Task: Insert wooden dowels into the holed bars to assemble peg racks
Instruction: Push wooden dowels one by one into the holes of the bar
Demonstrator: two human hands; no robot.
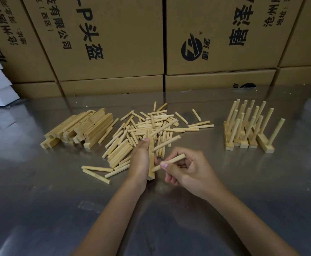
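Centre of frame: left hand (141,159) grips a pale square-section wooden holed bar (151,161), stood on end on the shiny grey metal table (40,191). One round pale wooden dowel (164,143) sits in the bar's upper part. Right hand (185,168) pinches a second pale dowel (169,162), its tip at the lower hole. Keep the bar braced, line the dowel straight with the hole, push with a slight twist. Loose dowel pile (147,126) behind; finished peg racks (248,126) at right.

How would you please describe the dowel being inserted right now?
On the shiny metal table, find the right hand near the pale wooden holed bar. Its fingers pinch the round wooden dowel, the only one entering that bar.
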